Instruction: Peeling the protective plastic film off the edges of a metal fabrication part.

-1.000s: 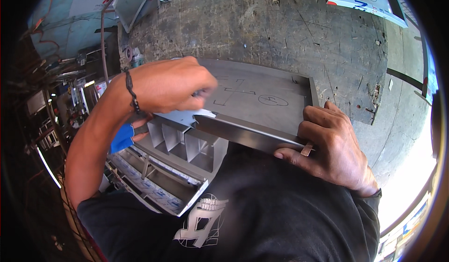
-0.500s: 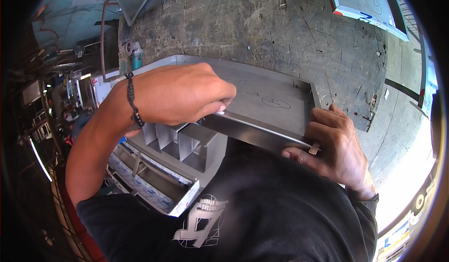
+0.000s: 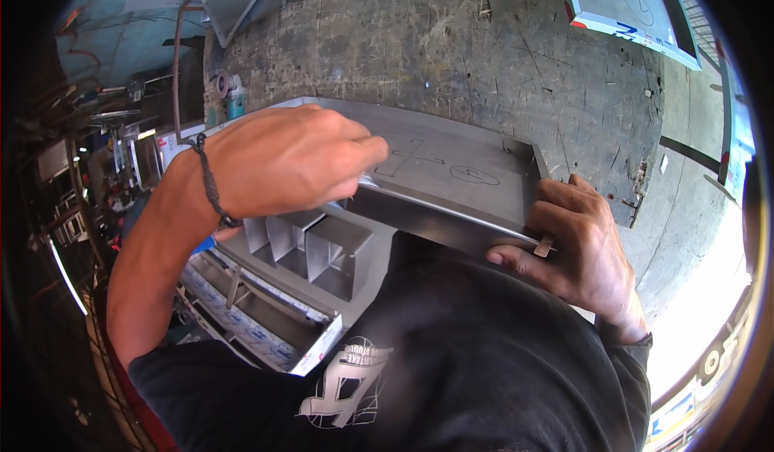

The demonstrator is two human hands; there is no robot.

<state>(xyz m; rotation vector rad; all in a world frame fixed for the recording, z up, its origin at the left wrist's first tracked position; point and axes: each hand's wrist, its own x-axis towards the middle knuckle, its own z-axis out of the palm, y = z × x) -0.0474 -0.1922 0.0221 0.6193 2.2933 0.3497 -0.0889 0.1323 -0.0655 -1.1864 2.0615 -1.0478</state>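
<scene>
A shallow grey sheet-metal tray [image 3: 492,145] with upturned edges and hand-drawn marks lies in front of me, its near edge close to my shirt. My right hand [image 3: 582,246] grips its near right corner, thumb on the near wall and fingers over the right rim. A small copper-coloured piece [image 3: 544,246] shows by those fingers. My left hand [image 3: 302,162], with a dark braided bracelet, is closed over the left part of the near rim, palm down. Its fingertips are mostly hidden; a small whitish bit shows under them, and I cannot make out what it is.
Under my left arm stand metal box compartments [image 3: 310,250] and a long film-covered metal channel [image 3: 262,323]. A teal power tool [image 3: 235,101] sits beyond the tray's left corner. Another film-edged metal panel [image 3: 629,4] lies at the far right of the scratched worktable [image 3: 419,33].
My left hand has moved left along the near rim, uncovering more of the drawn marks. My right hand holds the same corner.
</scene>
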